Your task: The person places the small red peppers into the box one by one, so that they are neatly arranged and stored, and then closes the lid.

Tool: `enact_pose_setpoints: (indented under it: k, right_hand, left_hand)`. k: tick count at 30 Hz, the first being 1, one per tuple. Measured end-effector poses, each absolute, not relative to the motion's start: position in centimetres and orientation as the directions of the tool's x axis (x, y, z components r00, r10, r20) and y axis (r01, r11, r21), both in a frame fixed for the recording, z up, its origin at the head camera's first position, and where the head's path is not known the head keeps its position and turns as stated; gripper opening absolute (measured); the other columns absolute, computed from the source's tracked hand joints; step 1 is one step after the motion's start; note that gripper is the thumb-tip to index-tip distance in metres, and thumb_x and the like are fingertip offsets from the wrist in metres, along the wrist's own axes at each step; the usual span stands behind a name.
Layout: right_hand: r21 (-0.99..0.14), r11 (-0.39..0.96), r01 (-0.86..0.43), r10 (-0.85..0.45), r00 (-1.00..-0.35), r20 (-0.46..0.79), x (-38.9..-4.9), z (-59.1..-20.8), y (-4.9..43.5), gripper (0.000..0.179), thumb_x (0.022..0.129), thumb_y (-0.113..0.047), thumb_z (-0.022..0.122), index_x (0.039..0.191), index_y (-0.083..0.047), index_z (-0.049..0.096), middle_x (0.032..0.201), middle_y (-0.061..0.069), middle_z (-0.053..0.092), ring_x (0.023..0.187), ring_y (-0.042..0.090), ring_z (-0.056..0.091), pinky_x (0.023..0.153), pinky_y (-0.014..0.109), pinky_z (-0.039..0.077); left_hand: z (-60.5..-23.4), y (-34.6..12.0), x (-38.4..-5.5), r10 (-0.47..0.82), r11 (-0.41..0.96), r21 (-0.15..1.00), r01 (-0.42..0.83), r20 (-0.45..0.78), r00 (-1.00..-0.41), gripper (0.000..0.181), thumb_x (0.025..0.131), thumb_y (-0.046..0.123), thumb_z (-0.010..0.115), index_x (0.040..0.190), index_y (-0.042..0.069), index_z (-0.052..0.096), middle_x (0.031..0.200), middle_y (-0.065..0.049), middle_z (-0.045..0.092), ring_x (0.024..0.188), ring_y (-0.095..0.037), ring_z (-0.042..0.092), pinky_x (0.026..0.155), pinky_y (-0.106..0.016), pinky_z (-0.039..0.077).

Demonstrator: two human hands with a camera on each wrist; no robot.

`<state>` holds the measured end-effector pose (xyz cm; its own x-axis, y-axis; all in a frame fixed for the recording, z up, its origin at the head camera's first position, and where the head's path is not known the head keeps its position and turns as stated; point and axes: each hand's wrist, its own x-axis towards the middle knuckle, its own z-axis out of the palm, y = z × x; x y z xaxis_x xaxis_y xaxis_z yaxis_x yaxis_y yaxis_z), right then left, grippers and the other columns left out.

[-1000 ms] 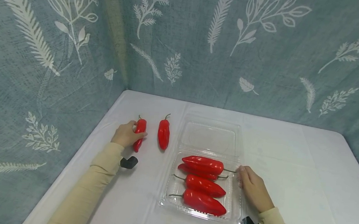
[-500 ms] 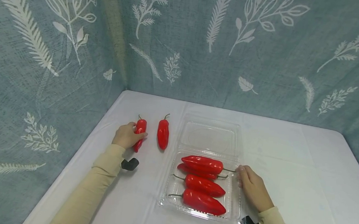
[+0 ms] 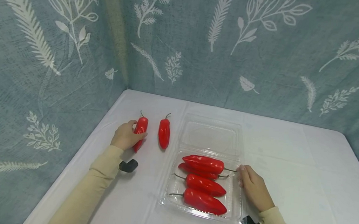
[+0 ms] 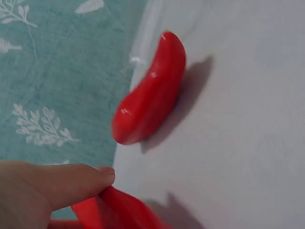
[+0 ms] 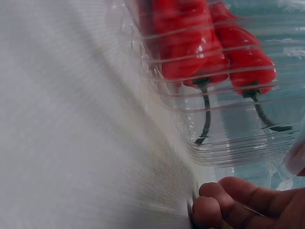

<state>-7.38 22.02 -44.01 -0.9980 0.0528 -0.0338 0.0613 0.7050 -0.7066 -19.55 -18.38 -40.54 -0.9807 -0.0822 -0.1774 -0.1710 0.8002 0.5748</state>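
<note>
My left hand [image 3: 126, 136] grips a red chili pepper [image 3: 142, 125] at the table's left, thumb on one side and fingers on the other. In the left wrist view, the thumb presses on this pepper [image 4: 119, 210] at the bottom edge. Just right of it lies another red pepper [image 3: 164, 134], stem pointing away. Several red peppers [image 3: 205, 186] lie crosswise in an open clear plastic clamshell container [image 3: 168, 192]. At the container's right wall, my right hand [image 3: 254, 188] holds the rim; the right wrist view has its fingers [image 5: 233, 200] curled beside the ribbed wall.
The container's lid [image 3: 209, 133] lies folded back behind its base. A white cloth covers the table [image 3: 294, 177]. Teal leaf-patterned fabric [image 3: 195, 67] hangs along the back and left edges.
The pepper in my left hand has shifted slightly, its stem end now further away and more to the right. My right hand and the container stay in place.
</note>
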Motion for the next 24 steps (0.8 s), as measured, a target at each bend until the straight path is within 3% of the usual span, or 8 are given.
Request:
enact_pose_setpoints:
  k: [12, 24]
  right_hand:
    - [-0.704, 0.705, 0.083, 0.057, -0.997, -0.061, -7.4, -44.0, 22.1, 0.039, 0.104, -0.040, 0.031, 0.099, -0.010, 0.056, 0.068, -0.001, 0.051, 0.069, 0.013, 0.049, 0.065, 0.027, 0.040]
    - [-0.711, 0.698, 0.084, 0.062, -0.996, -0.057, -7.4, -44.0, 22.0, 0.041, 0.103, -0.043, 0.031, 0.092, -0.011, 0.054, 0.068, -0.001, 0.051, 0.068, 0.014, 0.049, 0.064, 0.027, 0.040]
  left_hand:
    - [-37.0, -16.7, -17.6, -0.029, 0.810, 0.586, 0.012, 0.059, -0.998, 0.069, 0.085, 0.027, 0.069, 0.143, 0.007, 0.038, 0.117, -0.020, 0.053, 0.102, -0.035, 0.054, 0.076, -0.047, 0.056]
    - [-33.4, -14.1, -14.4, 0.081, 0.801, 0.548, 0.239, 0.297, -0.951, 0.061, 0.081, 0.027, 0.073, 0.134, 0.008, 0.052, 0.108, -0.015, 0.062, 0.085, -0.028, 0.059, 0.070, -0.043, 0.054]
